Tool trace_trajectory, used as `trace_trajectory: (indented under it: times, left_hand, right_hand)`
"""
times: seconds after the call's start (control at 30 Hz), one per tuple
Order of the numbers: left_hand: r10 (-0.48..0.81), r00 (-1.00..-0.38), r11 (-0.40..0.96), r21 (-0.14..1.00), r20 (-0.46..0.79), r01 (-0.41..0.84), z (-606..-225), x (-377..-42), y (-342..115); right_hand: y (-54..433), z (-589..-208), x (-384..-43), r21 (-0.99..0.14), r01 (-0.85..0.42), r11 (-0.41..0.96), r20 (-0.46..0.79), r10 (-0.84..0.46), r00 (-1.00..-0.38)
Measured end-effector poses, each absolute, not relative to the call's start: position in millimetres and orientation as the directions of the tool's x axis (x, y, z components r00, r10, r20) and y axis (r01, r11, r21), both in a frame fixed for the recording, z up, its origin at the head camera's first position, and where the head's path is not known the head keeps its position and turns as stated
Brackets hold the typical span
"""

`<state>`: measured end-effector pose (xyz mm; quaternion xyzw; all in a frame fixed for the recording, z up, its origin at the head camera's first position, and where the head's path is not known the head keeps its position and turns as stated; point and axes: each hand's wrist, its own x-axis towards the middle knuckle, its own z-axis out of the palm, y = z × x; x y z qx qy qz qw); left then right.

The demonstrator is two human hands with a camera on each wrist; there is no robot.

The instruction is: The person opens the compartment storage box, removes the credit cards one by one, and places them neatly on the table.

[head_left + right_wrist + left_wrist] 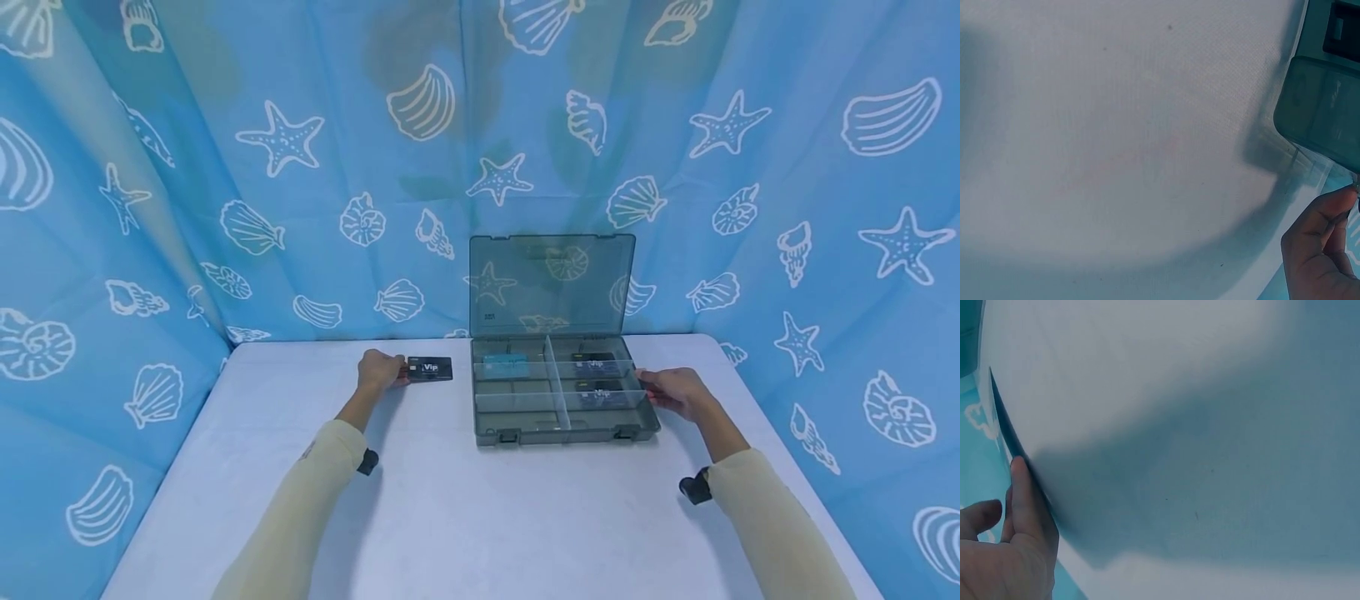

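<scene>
My left hand (381, 369) holds a black card marked "Vip" (430, 368) by its left end, to the left of the storage box. In the left wrist view the card (1002, 415) shows nearly edge-on beside the fingers. A grey see-through storage box (525, 435) stands with its lid (552, 283) raised. My right hand (675, 390) grips the box's right side; in the right wrist view its thumb and fingers meet at the box's edge. Inside, a light blue card (506, 365) lies on the left and two dark cards, one behind the other, on the right.
Clear dividers (558, 383) split the box into compartments, and two latches (509, 436) sit on its front. The white table (480, 517) ends at a blue shell-print curtain (337, 208) behind and at the sides. Each wrist wears a small black camera (696, 487).
</scene>
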<state>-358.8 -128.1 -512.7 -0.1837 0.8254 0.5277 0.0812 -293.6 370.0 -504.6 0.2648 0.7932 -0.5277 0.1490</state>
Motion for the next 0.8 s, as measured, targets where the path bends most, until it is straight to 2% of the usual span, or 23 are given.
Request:
trace_trajectory:
  times: [0.43, 0.53, 0.6, 0.8]
  left_hand:
    - [-0.252, -0.931, 0.377, 0.86, -0.263, -0.345, -513.1, -355.2, -129.3]
    - [-0.226, -0.946, 0.337, 0.892, -0.234, -0.301, -509.5, -354.5, -124.0]
    - [-0.181, -0.959, 0.28, 0.923, -0.218, -0.263, -504.5, -354.5, -117.2]
    - [0.065, -0.965, -0.064, 0.964, -0.255, -0.259, -475.0, -353.7, -79.6]
  right_hand:
    - [370.7, -501.2, -291.1, -0.768, 0.56, 0.312, -0.503, 0.248, -0.828]
    - [371.2, -502.5, -291.7, -0.773, 0.552, 0.314, -0.495, 0.245, -0.833]
    - [371.8, -504.1, -292.1, -0.772, 0.55, 0.318, -0.494, 0.244, -0.834]
    - [371.0, -507.9, -293.0, -0.774, 0.549, 0.314, -0.49, 0.252, -0.835]
